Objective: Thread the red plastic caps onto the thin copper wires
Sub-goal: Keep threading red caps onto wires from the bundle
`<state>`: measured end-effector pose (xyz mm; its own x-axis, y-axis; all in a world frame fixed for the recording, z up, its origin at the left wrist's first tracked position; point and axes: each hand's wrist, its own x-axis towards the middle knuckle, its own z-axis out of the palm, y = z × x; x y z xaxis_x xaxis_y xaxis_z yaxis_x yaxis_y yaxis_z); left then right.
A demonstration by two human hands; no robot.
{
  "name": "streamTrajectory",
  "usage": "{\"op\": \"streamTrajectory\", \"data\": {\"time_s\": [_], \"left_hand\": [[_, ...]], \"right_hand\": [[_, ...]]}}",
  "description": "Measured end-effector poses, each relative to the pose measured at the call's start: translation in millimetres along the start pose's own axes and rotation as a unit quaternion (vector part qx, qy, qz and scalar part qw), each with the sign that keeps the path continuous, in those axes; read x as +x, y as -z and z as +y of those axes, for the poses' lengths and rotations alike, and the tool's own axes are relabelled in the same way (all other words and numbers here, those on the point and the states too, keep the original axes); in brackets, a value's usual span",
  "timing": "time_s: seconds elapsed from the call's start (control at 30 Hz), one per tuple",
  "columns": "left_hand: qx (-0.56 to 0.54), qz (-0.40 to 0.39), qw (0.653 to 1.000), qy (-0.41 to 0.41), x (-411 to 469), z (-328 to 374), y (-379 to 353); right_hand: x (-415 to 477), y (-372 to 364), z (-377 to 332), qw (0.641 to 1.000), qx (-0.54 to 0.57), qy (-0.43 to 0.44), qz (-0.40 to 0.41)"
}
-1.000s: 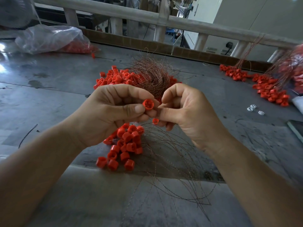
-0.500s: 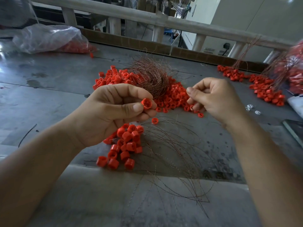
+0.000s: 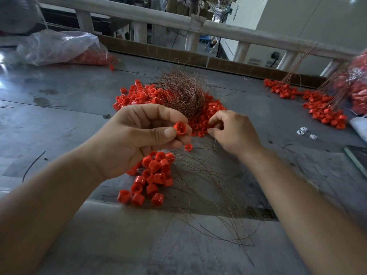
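Pinches one red cap [image 3: 180,128] between the thumb and the curled fingers [image 3: 158,113] of the left hand [image 3: 129,147], with the open side of the cap turned toward the camera, lifted above the surface [image 3: 65,120]. Sets the right hand [image 3: 236,133] just beside it, a little lower, at the near edge of the heap of loose caps [image 3: 139,97]. Curls the right fingers [image 3: 214,119] down onto these caps, thumb and forefinger close together. Cannot tell whether pinching anything there.

Just under the left hand: a single cap [image 3: 188,147] alone on the surface, and a small cluster of caps [image 3: 154,175], with thin copper wires [image 3: 208,187] running from it in long curves toward the near edge. Cannot tell, cap by cap, whether threaded or not. Behind both hands, on top of the heap: a dense bundle of copper wire [image 3: 182,92], shaped like a nest.

Further out, at far left: a clear plastic bag [image 3: 59,46] with more red caps inside. At far right: a second heap of caps [image 3: 323,110] with wires standing up from it, and nearer, well apart from the hands, a few small white pieces [image 3: 303,131]. Along the back of the surface: a pale railing [image 3: 158,18].
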<state>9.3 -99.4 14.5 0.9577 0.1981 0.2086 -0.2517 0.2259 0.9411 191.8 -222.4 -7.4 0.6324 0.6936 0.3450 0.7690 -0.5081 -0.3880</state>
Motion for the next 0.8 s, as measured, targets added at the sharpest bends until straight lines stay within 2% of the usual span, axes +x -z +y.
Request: {"op": "streamTrajectory", "data": {"time_s": [0.2, 0.3, 0.37, 0.43, 0.47, 0.53, 0.67, 0.8], "left_hand": [[0.002, -0.003, 1.000, 0.000, 1.1, -0.7, 1.1], [0.001, -0.001, 1.000, 0.001, 1.6, -0.9, 1.9], [0.003, 0.001, 1.000, 0.001, 2.0, -0.7, 2.1], [0.007, 0.003, 1.000, 0.002, 2.7, -0.7, 1.6], [0.009, 0.004, 1.000, 0.004, 2.9, -1.0, 1.4], [0.013, 0.010, 1.000, 0.006, 3.0, -1.5, 1.6], [0.019, 0.015, 1.000, 0.011, 3.4, -1.3, 3.0], [0.028, 0.015, 0.999, 0.013, 4.8, -1.7, 3.3]], "right_hand": [[-0.6, 1.7, 3.6, 1.000, 0.008, -0.003, 0.011], [0.8, 15.5, 3.6, 0.991, 0.113, -0.062, 0.028], [-1.6, 28.4, -0.9, 0.958, 0.268, -0.104, 0.021], [-5.9, 39.0, -7.8, 0.887, 0.442, -0.130, -0.001], [-8.3, 42.8, -12.2, 0.855, 0.500, -0.135, -0.018], [-12.3, 47.5, -22.8, 0.816, 0.559, -0.134, -0.061], [-19.2, 49.3, -41.6, 0.779, 0.601, -0.123, -0.132], [-23.9, 46.7, -48.0, 0.776, 0.601, -0.105, -0.157]]}}
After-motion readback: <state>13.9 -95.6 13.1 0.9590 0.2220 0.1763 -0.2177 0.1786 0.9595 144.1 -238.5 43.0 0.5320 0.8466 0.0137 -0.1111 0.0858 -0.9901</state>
